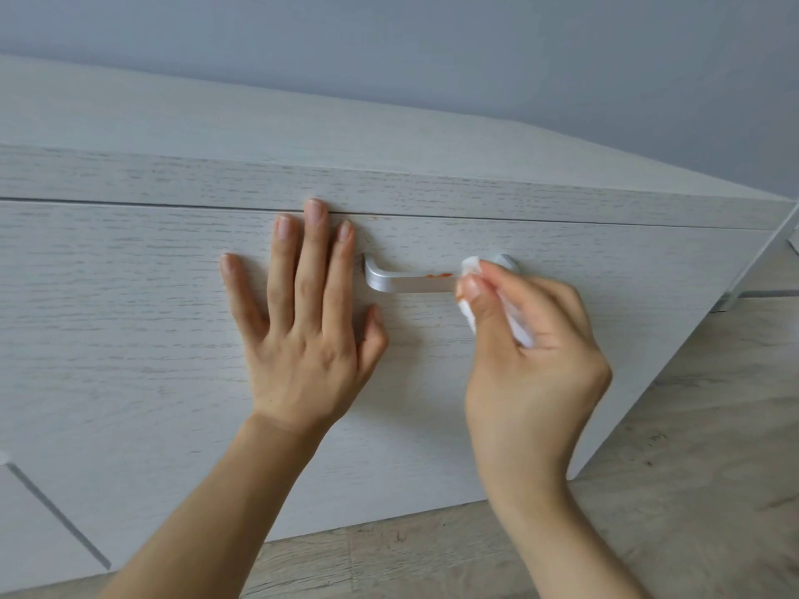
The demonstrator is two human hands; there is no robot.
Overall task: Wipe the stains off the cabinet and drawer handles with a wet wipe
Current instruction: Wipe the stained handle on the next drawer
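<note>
Head view, looking down at a pale wood-grain cabinet (pixel 129 339) that fills most of the frame. Your left hand (pixel 302 322) lies flat against the drawer front (pixel 605 270) at the centre, fingers straight and spread, with the fingertips reaching up to the seam under the cabinet top. Just to the right of that hand, a silver drawer handle (pixel 402 282) runs sideways. An orange-red stain (pixel 439 275) sits on the handle's top edge, right of its middle. Your right hand (pixel 532 365), in the centre right of the frame, has its grip closed around a bunched white wet wipe (pixel 469 311), thumb and fingers pinching it. The wipe touches the right end of the handle, just beside the stain. Light wooden floor (pixel 691 469) shows at the lower right, and a grey wall (pixel 432 49) runs across the top.
</note>
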